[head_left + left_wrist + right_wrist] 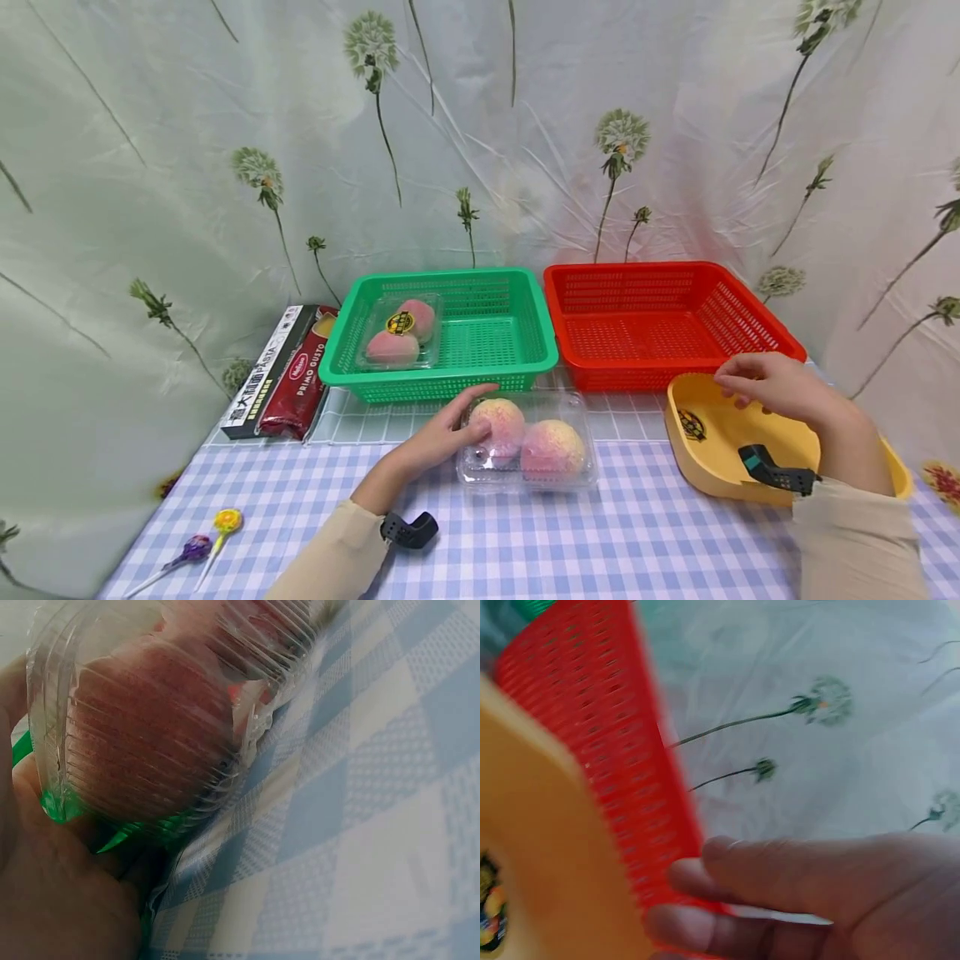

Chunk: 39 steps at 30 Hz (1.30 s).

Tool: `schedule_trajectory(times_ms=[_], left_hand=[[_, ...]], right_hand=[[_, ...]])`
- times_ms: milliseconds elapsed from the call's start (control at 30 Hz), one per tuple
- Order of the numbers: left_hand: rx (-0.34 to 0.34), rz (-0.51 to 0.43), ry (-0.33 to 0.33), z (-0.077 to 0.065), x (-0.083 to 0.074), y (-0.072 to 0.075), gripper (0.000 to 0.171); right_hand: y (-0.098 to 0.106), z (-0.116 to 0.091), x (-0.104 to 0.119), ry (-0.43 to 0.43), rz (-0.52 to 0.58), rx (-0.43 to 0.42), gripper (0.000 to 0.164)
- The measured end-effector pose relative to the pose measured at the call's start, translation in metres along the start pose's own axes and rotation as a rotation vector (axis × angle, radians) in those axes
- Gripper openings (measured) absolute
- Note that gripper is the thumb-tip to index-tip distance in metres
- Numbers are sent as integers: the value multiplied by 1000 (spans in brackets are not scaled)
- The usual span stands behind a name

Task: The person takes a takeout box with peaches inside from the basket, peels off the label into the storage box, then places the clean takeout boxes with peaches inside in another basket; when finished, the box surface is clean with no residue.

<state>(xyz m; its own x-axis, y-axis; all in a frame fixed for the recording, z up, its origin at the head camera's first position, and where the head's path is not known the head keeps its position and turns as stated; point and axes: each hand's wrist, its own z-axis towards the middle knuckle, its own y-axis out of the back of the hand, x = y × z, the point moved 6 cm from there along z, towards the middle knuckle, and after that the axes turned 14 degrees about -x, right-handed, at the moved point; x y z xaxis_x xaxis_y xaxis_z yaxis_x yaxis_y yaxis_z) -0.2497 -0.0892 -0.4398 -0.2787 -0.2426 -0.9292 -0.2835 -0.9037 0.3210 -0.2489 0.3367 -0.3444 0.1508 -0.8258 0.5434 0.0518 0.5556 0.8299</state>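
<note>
A clear plastic clamshell box point(522, 446) with two pink-and-yellow peaches stands on the checked cloth in front of the green basket. My left hand point(448, 429) grips its left end, with the thumb over the near side and a finger along the back. The left wrist view shows the ribbed plastic point(150, 735) close up against that hand. Over the yellow bin point(701, 462) hangs my right hand point(780, 387), fingers loosely bent and holding nothing. A dark round sticker point(691, 425) shows inside the bin's left wall.
Another box of peaches point(401, 333) sits at the left in the green basket point(442, 377). Right of it stands a red basket point(637, 321). Packs of pasta point(281, 375) lean at the left. Two lollipops point(228, 522) lie at the front left. A flower-printed curtain point(510, 150) hangs behind.
</note>
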Motion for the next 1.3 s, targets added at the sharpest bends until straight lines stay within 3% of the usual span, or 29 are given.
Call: schedule_trajectory(times_ms=[133,267,333,433,667,933,1167,1300], left_hand=[[-7,-22,-21,1,-4,0,58],[-8,-44,-29,0,-12,1,59],[-7,-55,-29,0,-16,0,58],[-9,-79,-5,0,-20,0,55],[-16,-155,116,-1,-18,-6,51],[-125,-239,338,-1,-5,-4,49],[-15,-320,396,-5,-6,-9,49],[-11,-344,401,-6,-5,-10,43]], right_hand=[[20,6,3,-18,61,-166,35],[29,13,-9,-126,160,-337,46],[30,15,-17,-195,204,-389,50],[28,19,-28,-227,216,-432,55],[23,26,-47,-197,197,-411,63],[23,31,-48,-160,174,-362,66],[22,32,-53,-139,178,-360,65],[18,30,-56,-129,146,-330,69]])
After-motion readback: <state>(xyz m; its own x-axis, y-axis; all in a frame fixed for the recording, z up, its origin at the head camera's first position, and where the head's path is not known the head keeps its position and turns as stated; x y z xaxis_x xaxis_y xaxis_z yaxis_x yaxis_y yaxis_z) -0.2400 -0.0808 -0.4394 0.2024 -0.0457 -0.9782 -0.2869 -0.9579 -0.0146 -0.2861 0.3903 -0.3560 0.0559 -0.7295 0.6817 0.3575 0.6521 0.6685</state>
